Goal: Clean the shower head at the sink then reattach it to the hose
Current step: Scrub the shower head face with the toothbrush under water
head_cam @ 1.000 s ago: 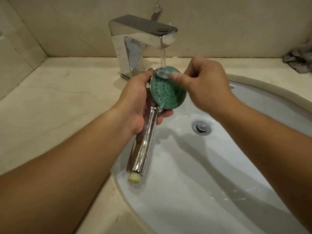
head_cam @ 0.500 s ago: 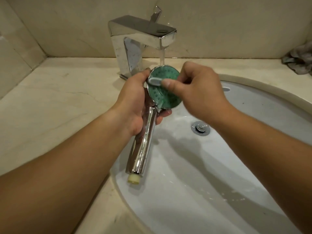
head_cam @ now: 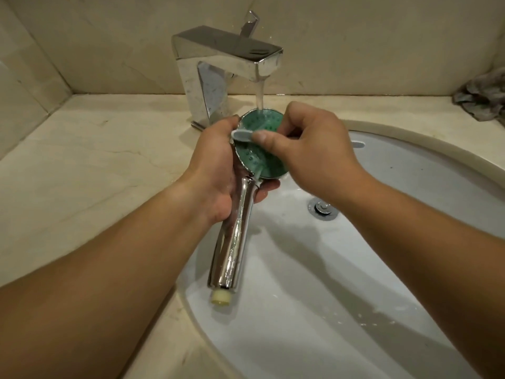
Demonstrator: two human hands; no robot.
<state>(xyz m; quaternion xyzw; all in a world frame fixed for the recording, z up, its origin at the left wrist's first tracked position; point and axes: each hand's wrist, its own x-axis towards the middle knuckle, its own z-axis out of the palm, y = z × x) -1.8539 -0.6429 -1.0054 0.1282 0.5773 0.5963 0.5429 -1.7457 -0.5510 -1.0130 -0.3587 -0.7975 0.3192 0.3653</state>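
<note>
A chrome shower head (head_cam: 232, 242) with a round green spray face (head_cam: 259, 157) is held over the white sink (head_cam: 328, 283). My left hand (head_cam: 216, 165) grips its neck just below the face, handle pointing down toward me with a cream threaded end (head_cam: 220, 297). My right hand (head_cam: 308, 143) pinches a small toothbrush (head_cam: 241, 134), whose grey head lies across the left upper part of the green face. Water from the chrome faucet (head_cam: 226, 67) runs onto the top of the face. No hose is in view.
The sink drain plug (head_cam: 322, 207) lies right of the shower head. A beige stone counter (head_cam: 95, 165) surrounds the basin, with tiled walls behind and at left. A crumpled grey cloth (head_cam: 481, 99) sits on the counter at the far right.
The brush head has slid from the top of the green face down and left toward my left thumb. The shower head has shifted slightly left; water keeps running.
</note>
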